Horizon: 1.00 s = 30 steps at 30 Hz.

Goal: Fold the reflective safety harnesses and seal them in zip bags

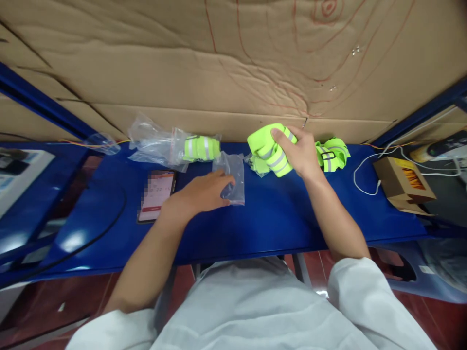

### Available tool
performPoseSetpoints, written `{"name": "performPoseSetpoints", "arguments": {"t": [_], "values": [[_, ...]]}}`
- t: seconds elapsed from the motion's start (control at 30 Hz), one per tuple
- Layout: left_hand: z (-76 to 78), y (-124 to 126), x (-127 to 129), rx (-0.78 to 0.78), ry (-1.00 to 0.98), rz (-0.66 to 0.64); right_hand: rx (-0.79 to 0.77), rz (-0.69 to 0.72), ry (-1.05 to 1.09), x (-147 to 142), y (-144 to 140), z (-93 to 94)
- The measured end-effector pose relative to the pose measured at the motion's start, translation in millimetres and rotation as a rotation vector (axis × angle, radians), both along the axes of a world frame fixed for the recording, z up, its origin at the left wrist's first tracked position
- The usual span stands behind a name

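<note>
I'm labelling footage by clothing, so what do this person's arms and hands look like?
Both the left hand and the right hand are bare, with no glove, watch or bracelet visible. The left sleeve and right sleeve are loose, pale whitish and plain, leaving the forearms uncovered.

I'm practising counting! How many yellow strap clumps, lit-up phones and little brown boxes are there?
Neon-yellow, grey-striped fabric strap clumps: 3 (middle one might be two)
Rectangular lit phone: 1
Small brown cardboard box: 1
Total: 5
</note>
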<state>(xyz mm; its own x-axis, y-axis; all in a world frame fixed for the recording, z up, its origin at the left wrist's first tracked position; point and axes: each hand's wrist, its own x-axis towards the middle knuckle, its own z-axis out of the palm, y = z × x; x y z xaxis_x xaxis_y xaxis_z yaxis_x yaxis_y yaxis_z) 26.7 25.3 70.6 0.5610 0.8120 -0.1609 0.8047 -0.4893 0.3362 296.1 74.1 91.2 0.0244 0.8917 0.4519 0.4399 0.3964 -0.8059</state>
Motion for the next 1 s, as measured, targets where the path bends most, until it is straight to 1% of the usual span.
{"name": "performPoseSetpoints", "arguments": {"t": [0.07, 0.13, 0.17, 0.23, 0.3, 0.33, 0.37, 0.4, 0.47, 0.53, 0.63, 0.7, 0.77, 0.9, 1.0], "values": [[-5.7, -16, 6, -0.028, -0.08, 0.029, -0.124, 0.06, 0.038, 5, -15, -14.8], [-8.4, -30, 11, -0.033, -0.208, 0.042, -0.22, 0.039, 0.033, 13, -27, -31.9], [-8.1, -37, 12, -0.04, -0.249, 0.009, -0.26, 0.009, 0.023, 18, -30, -40.4], [-4.1, -49, 11, -0.085, -0.233, -0.147, -0.321, -0.04, 0.001, 27, -33, -55.2], [1.8, -58, 5, -0.15, -0.125, -0.324, -0.345, -0.064, -0.02, 33, -33, -64.5], [4.0, -60, 2, -0.17, -0.053, -0.372, -0.344, -0.068, -0.027, 35, -33, -66.6], [5.2, -61, -1, -0.176, 0.023, -0.388, -0.336, -0.071, -0.031, 35, -34, -67.1], [5.0, -61, -2, -0.167, 0.094, -0.378, -0.325, -0.063, -0.035, 34, -35, -66.2], [0.4, -56, -2, -0.101, 0.198, -0.338, -0.301, -0.017, -0.034, 30, -41, -62.1], [-7.8, -48, 4, -0.023, 0.227, -0.349, -0.29, 0.045, -0.022, 26, -47, -57.4], [-19.2, -37, 13, -0.015, 0.175, -0.426, -0.307, 0.081, 0.006, 23, -53, -53.9], [-23.0, -32, 15, -0.027, 0.144, -0.402, -0.307, 0.061, 0.007, 24, -54, -53.9], [-24.4, -31, 15, 0.015, 0.125, -0.3, -0.291, 0.038, -0.01, 26, -54, -54.4], [-27.9, -34, 18, 0.168, 0.045, -0.096, -0.308, 0.016, -0.103, 28, -54, -55.0], [-33.3, -38, 26, 0.305, 0.018, -0.011, -0.367, 0.086, -0.189, 24, -56, -55.7]]}}
